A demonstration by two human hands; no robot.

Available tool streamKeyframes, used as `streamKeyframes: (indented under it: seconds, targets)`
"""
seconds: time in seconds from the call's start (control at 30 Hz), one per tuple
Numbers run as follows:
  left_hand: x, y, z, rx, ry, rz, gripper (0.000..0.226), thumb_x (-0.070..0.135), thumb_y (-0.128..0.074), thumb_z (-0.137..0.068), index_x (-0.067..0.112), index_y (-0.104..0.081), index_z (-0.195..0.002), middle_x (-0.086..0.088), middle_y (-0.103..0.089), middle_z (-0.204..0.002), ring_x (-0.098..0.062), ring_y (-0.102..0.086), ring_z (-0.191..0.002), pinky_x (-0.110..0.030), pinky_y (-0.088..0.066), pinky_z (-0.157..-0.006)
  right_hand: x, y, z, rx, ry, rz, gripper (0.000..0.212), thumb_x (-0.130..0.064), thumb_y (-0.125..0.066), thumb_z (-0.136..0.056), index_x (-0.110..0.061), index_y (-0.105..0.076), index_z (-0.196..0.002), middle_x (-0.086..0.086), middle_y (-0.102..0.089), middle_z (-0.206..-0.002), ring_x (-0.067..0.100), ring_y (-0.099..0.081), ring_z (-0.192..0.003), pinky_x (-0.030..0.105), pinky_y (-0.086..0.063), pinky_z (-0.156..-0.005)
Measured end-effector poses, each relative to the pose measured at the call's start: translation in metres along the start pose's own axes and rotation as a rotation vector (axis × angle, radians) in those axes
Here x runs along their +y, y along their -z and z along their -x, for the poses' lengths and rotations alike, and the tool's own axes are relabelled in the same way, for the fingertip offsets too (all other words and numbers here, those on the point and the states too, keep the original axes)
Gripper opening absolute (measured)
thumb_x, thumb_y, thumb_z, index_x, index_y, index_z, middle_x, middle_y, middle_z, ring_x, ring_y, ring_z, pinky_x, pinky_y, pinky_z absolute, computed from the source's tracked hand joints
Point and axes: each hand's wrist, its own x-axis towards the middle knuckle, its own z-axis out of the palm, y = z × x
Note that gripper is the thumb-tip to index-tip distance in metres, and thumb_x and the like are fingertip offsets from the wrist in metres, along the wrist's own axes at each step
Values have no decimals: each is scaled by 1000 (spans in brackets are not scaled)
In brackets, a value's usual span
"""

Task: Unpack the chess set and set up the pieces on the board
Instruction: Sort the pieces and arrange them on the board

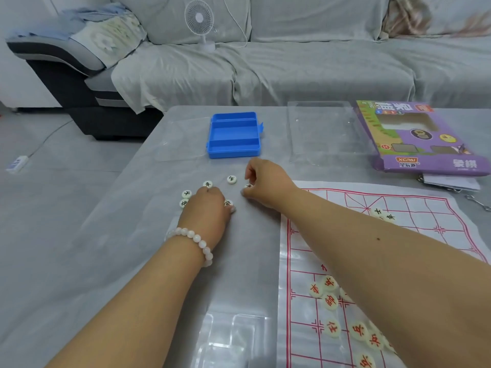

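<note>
A white board sheet with red lines (332, 235) lies on the table at the right. Several red-lettered round pieces (330, 301) sit near its front edge, and two black-lettered pieces (382, 215) lie farther back on it. Left of the board, loose black-lettered pieces (231, 179) lie on the table. My left hand (210, 211), with a bead bracelet on the wrist, lies curled over some of them, one piece (228, 203) showing under its fingers. My right hand (265, 181) reaches across and pinches a black-lettered piece (248, 186) by its fingertips.
An open blue plastic case (233, 136) stands behind the hands. A clear plastic tray (324, 128) and the purple game box (419, 136) lie at the back right. Another clear tray (231, 338) sits near the front edge. A sofa with a small fan (199, 22) stands beyond the table.
</note>
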Motion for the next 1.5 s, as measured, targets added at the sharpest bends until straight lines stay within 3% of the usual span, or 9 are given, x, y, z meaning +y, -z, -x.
streamKeyframes:
  seconds: [0.1, 0.23, 0.4, 0.83, 0.97, 1.1, 1.23, 1.4, 1.5]
  targets:
    - [1, 0, -1, 5, 8, 1, 36, 35, -53, -91, 6, -56, -113, -12, -53, -118, -27, -55, -103, -30, -38, -76, -11, -4, -10, -8, 8, 81, 46, -32, -71, -79, -14, -53, -117, 5, -58, -113, 22, -55, -103, 26, -39, -80]
    - [-2, -3, -2, 42, -2, -18, 32, 36, -53, -91, 9, -57, -107, -8, -54, -113, -27, -54, -100, -32, -40, -74, -23, -13, -20, 13, 25, 181, 43, -29, -66, -86, -9, -55, -123, 12, -51, -126, 28, -50, -116, 32, -39, -94]
    - [-6, -6, -1, 64, -14, -30, 29, 38, -52, -91, 12, -55, -102, -5, -54, -108, -27, -50, -99, -35, -44, -76, -29, -17, -22, 19, 69, 247, 27, -20, -56, -91, -7, -60, -114, 13, -56, -121, 29, -52, -111, 31, -42, -88]
    - [29, 9, 9, -16, -31, -13, 33, 30, -50, -94, 6, -55, -115, -12, -52, -118, -28, -57, -99, -33, -45, -83, -16, 18, 5, -6, 117, 283, 31, -25, -54, -93, -4, -59, -115, 13, -59, -118, 26, -54, -109, 30, -41, -89]
    - [72, 13, 9, -67, -35, -3, 36, 28, -54, -93, 9, -52, -123, -10, -52, -121, -25, -56, -106, -30, -44, -89, 20, 63, 46, 62, 11, 183, 25, -25, -60, -90, -7, -65, -106, 9, -60, -107, 25, -58, -98, 29, -42, -79]
    - [113, 2, 14, -112, -187, 50, 41, 35, -54, -92, 8, -53, -123, -11, -52, -122, -25, -56, -106, -31, -44, -89, 73, 103, 100, 83, -133, 147, 21, -24, -64, -88, -11, -65, -104, 3, -61, -96, 20, -60, -87, 29, -47, -76]
    - [140, -12, 13, -169, -281, 35, 39, 35, -55, -92, 7, -55, -119, -11, -51, -120, -26, -56, -104, -32, -45, -87, 111, 118, 138, -4, -236, 221, 20, -24, -65, -87, -14, -65, -105, -4, -56, -87, 12, -53, -75, 15, -38, -59]
    - [154, -25, 13, -179, -301, 5, 31, 36, -58, -89, 11, -59, -107, -8, -53, -113, -25, -58, -100, -32, -47, -81, 123, 121, 151, -100, -259, 334, 20, -17, -57, -90, -14, -63, -109, 3, -59, -107, 17, -57, -92, 22, -44, -79]
    - [158, -28, 14, -176, -295, -13, 32, 39, -60, -87, 11, -61, -102, -7, -56, -110, -24, -59, -95, -31, -48, -79, 126, 122, 152, -100, -257, 354, 24, -20, -58, -90, -16, -62, -113, 1, -59, -110, 16, -56, -94, 21, -42, -81]
